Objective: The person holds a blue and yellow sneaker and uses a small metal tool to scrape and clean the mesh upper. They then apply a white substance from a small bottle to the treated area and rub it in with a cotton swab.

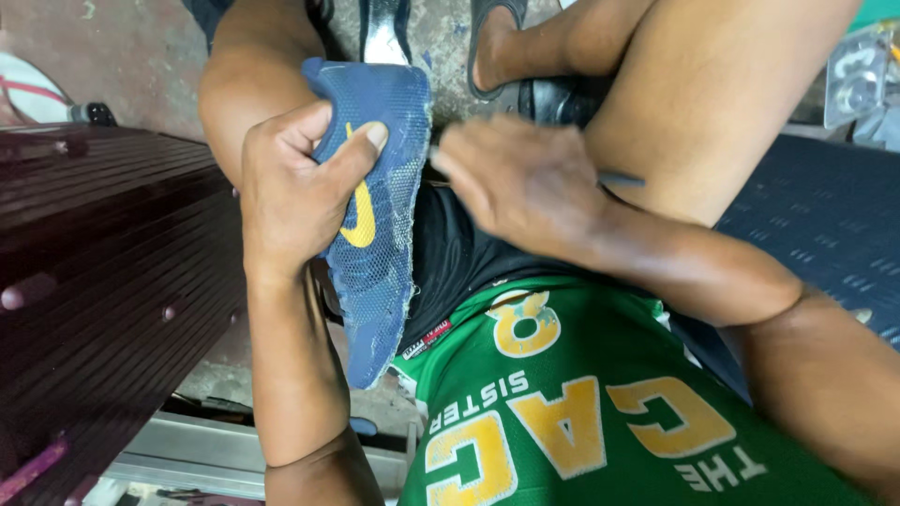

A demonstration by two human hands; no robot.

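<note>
Blue mesh shoe upper [375,225] with a yellow emblem rests over the seated person's lap, left hand [291,192] clamped on it in a firm grip; the blurred right hand [520,183] pinches a thin tool [621,178] just beside its right edge.

Left hand [295,192] in closed grip, right hand [520,183] curled, blurred.
</note>
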